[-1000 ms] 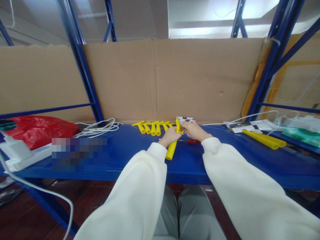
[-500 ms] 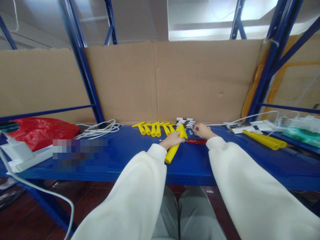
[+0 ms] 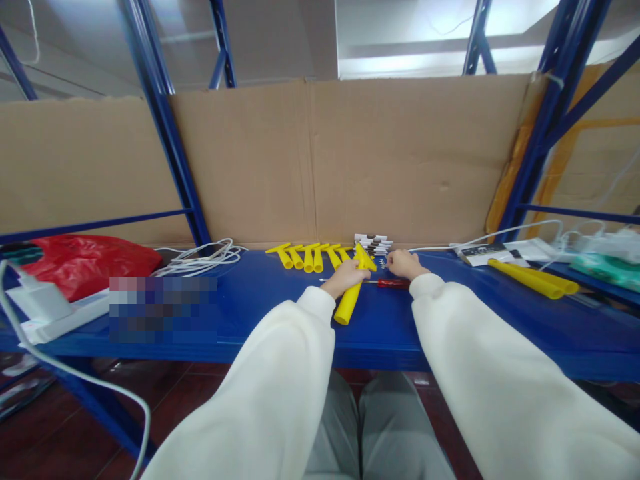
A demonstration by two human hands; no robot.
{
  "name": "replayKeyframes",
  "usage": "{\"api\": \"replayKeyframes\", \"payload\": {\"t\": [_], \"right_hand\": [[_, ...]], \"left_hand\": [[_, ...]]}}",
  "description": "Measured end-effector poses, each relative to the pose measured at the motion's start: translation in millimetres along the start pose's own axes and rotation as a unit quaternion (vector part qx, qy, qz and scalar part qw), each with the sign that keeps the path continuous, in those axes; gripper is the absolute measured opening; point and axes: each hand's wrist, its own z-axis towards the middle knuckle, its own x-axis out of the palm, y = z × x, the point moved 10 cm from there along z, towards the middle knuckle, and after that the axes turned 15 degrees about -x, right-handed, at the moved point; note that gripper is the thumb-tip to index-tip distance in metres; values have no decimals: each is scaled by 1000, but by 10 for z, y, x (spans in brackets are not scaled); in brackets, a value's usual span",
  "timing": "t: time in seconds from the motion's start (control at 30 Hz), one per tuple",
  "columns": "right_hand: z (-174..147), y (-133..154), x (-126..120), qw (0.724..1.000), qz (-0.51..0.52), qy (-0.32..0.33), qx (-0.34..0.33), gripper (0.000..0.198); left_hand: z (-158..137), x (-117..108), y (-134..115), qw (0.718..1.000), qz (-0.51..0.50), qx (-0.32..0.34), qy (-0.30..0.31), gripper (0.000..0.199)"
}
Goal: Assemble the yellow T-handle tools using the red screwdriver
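My left hand [image 3: 345,277] is closed around a yellow T-shaped plastic handle [image 3: 349,307], its hollow tube end pointing toward me and its wide head tilted up. My right hand [image 3: 404,263] rests low over the shelf with curled, pinched fingers; whatever they hold is too small or hidden. Just left of those fingers lie small metal pieces like screws [image 3: 383,264]. Between my hands, a screwdriver [image 3: 393,284] with a red handle lies on the shelf, partly behind the yellow handle. Several more yellow T-shaped handles [image 3: 318,259] lie in a row farther back.
Small black-and-white packets [image 3: 373,243] are stacked against the cardboard [image 3: 400,160]. Two yellow tubes [image 3: 530,279] and a flat box [image 3: 483,255] lie at the right on the blue shelf [image 3: 280,313]. Coiled white cable [image 3: 215,259], a red bag [image 3: 95,263] and a power strip [image 3: 75,317] occupy the left.
The yellow handle has turned slightly more upright in my left hand. My right hand has shifted a little left, and the metal pieces beside it show more clearly.
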Motion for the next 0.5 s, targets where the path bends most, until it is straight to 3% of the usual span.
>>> {"api": "replayKeyframes", "payload": {"t": [0.3, 0.5], "right_hand": [[-18, -31, -116, 998, 25, -52, 6, 28], [-45, 23, -87, 998, 48, -29, -5, 27]], "left_hand": [[-5, 77, 81, 991, -116, -55, 47, 18], [80, 101, 170, 972, -212, -94, 51, 15]]}}
